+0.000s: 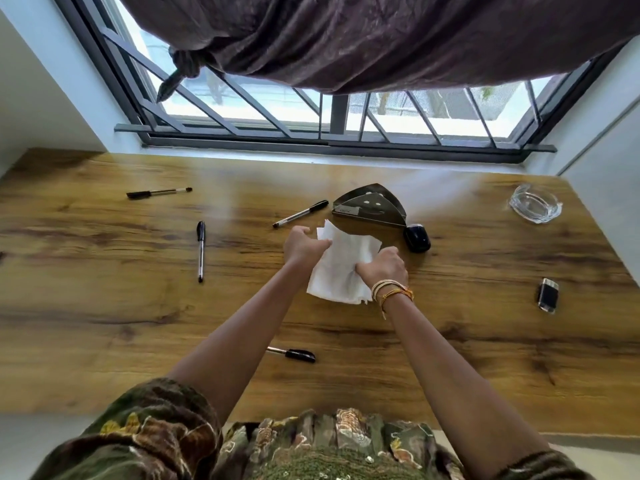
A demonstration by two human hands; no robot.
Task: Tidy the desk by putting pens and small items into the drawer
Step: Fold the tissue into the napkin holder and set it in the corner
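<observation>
White napkin stack [341, 268] gripped at opposite edges by left hand [304, 244] and right hand [382, 268]; four pens scattered on wooden desk [104, 306].

Daylight enters through the barred window [311, 109] at the far side, where the outdoor view is blown out to near white. It throws a pale, hazy glare across the far half of the wooden desk [104, 323], washing out the grain there. The dark curtain [381, 36] above stays underexposed. Shadows are soft and short. The wide-angle lens bends the desk edges and window frame. Focus is slightly soft overall, with smearing toward the corners.
</observation>
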